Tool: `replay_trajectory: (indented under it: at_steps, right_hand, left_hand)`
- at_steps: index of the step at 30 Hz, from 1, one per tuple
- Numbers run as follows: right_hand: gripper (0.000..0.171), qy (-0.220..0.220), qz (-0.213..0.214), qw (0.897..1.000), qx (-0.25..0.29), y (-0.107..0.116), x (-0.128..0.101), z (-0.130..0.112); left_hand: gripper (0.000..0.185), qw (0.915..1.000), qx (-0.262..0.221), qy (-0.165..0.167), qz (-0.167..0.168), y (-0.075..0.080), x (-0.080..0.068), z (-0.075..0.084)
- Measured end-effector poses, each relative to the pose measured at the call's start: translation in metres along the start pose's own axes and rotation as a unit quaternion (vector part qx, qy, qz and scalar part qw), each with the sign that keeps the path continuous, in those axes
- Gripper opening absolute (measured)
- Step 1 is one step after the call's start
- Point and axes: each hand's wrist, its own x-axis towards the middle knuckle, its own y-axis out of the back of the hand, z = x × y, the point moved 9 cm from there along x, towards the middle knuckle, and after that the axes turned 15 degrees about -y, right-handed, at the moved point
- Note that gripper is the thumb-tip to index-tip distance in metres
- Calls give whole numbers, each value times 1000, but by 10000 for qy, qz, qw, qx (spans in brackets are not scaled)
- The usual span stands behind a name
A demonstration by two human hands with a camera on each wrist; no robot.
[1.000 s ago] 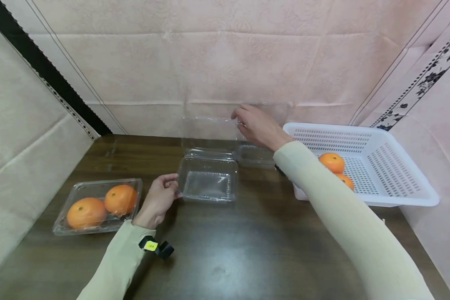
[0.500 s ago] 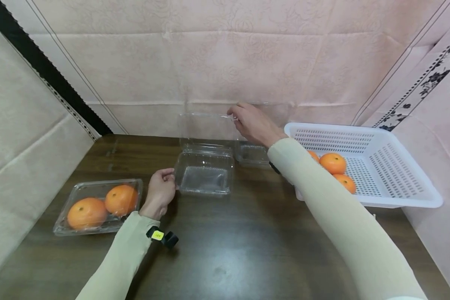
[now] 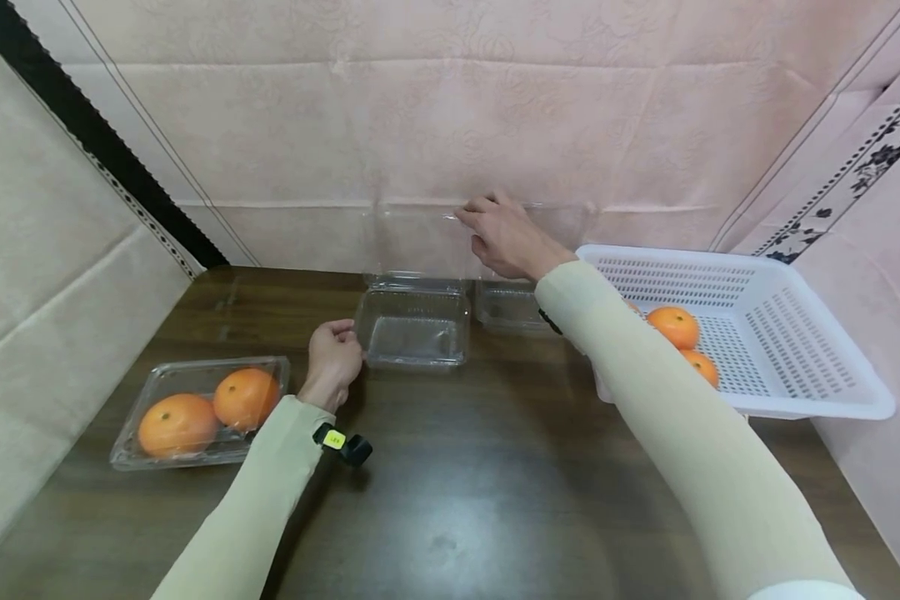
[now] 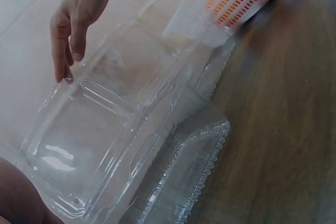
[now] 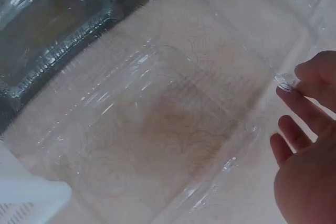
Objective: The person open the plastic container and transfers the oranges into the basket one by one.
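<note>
Clamshell lid (image 3: 418,242) corner pinched in right fingers (image 3: 471,218)

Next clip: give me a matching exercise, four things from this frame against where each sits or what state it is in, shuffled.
Things:
1. open clear box
2. shut clear box
3. white basket
4. right hand

States:
A. holds two oranges, table's left
B. pinches the raised lid's corner
C. empty, left hand at its edge
D. table's right, oranges inside

Pairs: 1-C, 2-A, 3-D, 4-B
</note>
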Motion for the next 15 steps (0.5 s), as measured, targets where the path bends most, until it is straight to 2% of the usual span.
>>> replay_trajectory:
  at_steps: [7,15]
  right_hand:
    - [57,-192,-272,9986,-423,-2,7,1]
    - [61,-422,-445,9976,-330,-2,15,10]
  left_hand:
    - [45,9997,83,3,238,0,13,4]
    - [44,9985,364,-47,403,-5,27,6]
